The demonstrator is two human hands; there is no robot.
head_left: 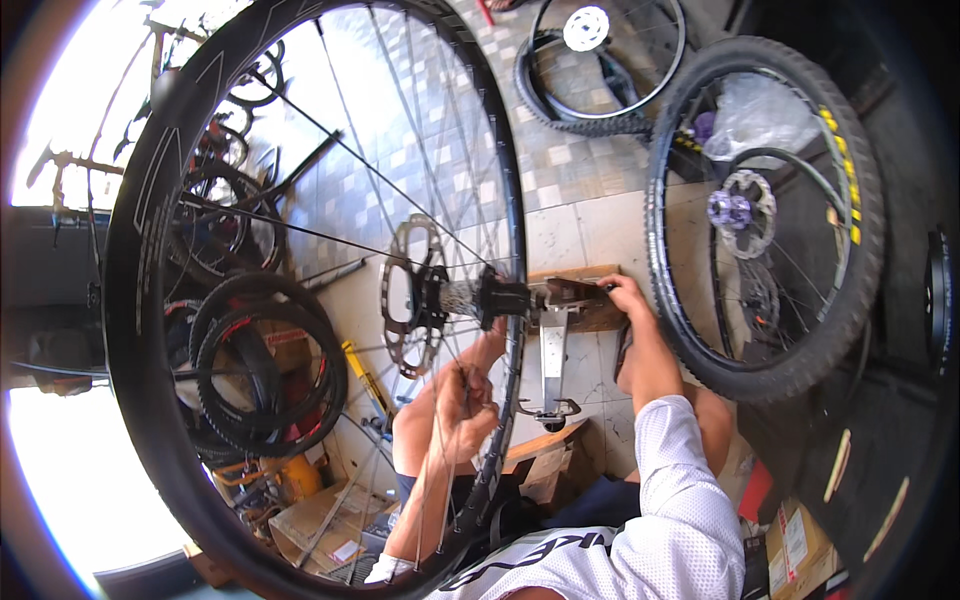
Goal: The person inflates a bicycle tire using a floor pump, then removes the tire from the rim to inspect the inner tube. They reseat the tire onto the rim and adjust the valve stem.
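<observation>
A large black bicycle wheel (137, 330) stands upright close in front of me, its hub (503, 297) and disc rotor (411, 296) facing left. The hub sits at a silver wheel stand (553, 350) on a wooden board (600, 318). Among the spokes in the lower part of the wheel, my left hand (465, 412) is closed with its fingertips pinched together; what they hold is too small to make out. My right hand (628, 298) reaches the far right side of the stand, its fingers curled at the dark end of the stand's upper part.
A wheel with a thick knobbly tyre (660, 240), a purple hub (730, 209) and a plastic bag (765, 120) stands on the right. Another rim (678, 60) lies at the far side. Tyres (200, 370), a yellow tool (365, 378) and cardboard boxes (305, 515) are on the left.
</observation>
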